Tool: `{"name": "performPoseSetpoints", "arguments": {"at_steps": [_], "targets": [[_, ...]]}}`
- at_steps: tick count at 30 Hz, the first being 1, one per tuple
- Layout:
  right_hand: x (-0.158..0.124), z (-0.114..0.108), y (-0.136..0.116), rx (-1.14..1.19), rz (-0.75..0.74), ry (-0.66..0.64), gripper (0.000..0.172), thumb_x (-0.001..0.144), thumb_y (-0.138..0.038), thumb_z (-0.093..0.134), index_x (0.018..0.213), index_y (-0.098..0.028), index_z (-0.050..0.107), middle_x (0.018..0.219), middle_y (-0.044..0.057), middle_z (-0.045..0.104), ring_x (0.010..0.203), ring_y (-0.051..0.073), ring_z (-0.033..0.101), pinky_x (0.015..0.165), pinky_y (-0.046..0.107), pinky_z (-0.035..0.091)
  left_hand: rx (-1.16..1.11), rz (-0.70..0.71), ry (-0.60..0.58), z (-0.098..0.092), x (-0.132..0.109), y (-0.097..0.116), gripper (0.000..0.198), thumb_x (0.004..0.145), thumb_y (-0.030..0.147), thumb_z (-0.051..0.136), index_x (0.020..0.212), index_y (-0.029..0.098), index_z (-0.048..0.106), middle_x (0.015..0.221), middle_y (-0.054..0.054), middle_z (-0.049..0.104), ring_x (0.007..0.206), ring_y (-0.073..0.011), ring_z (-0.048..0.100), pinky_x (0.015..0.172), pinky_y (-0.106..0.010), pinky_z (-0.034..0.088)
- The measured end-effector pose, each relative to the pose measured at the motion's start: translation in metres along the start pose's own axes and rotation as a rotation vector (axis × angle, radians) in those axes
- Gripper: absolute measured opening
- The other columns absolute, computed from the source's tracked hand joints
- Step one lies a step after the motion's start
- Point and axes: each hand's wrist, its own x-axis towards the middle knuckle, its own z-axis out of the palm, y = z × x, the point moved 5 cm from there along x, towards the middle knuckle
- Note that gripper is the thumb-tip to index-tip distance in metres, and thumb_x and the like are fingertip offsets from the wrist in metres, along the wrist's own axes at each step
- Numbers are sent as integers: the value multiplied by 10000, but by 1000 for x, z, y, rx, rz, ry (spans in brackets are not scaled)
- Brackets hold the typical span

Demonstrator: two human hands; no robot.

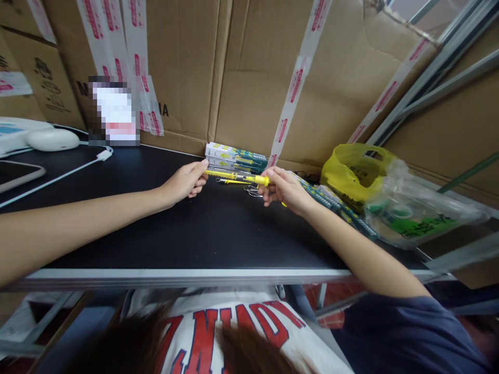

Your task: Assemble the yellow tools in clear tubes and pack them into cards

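Observation:
Both my hands hold a thin yellow tool (237,177) level over the black tabletop (163,228). My left hand (186,182) pinches its left end with closed fingers. My right hand (281,189) grips the thicker yellow right end, fingers curled. Just behind the tool lies a small stack of white and teal printed packs (234,157) against the cardboard wall. Thin metal wire pieces (252,191) lie on the table below the tool, by my right hand.
A yellow plastic bag (356,176) and a clear bag with green print (413,213) sit at the right, more printed packs (343,210) beside them. A white device (52,139) and white cable (70,171) lie at far left. Taped cardboard boxes (249,67) wall the back.

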Motion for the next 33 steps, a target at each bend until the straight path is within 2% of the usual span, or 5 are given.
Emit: {"name": "performPoseSetpoints", "arguments": {"at_steps": [8, 16, 19, 25, 33], "targets": [[-1, -7, -7, -35, -78, -7, 424, 743, -437, 743, 954, -214, 451, 729, -35, 655, 566, 96, 617, 501, 243, 563, -59, -47, 32, -2, 2, -1, 362, 948, 482, 405, 738, 187, 420, 506, 83, 318, 351, -44, 298, 327, -150, 251], [3, -7, 1, -124, -91, -7, 408, 754, -476, 720, 901, -193, 467, 718, -21, 650, 551, 87, 612, 481, 219, 553, 17, -53, 8, -1, -1, -1, 391, 947, 499, 396, 732, 175, 432, 503, 80, 312, 356, -37, 300, 333, -148, 255], [4, -9, 0, -159, -123, -1, 410, 755, -467, 719, 932, -201, 461, 720, -26, 638, 556, 91, 609, 481, 223, 551, 27, -36, -1, 0, -2, 1, 362, 948, 481, 408, 752, 177, 433, 511, 80, 321, 357, -40, 303, 332, -152, 262], [2, -13, -12, -234, -316, 28, 413, 735, -413, 748, 984, -214, 485, 787, -22, 603, 603, 92, 606, 511, 219, 547, -11, 39, -32, 0, 0, 2, 332, 949, 475, 414, 781, 188, 420, 547, 81, 332, 373, -38, 316, 334, -150, 266], [3, -15, -12, -190, -344, 31, 419, 748, -420, 746, 998, -199, 492, 807, -10, 578, 610, 97, 604, 504, 231, 547, -26, 112, -42, 0, 2, 5, 324, 935, 479, 444, 774, 205, 380, 565, 83, 357, 373, -33, 323, 332, -145, 263]]}}
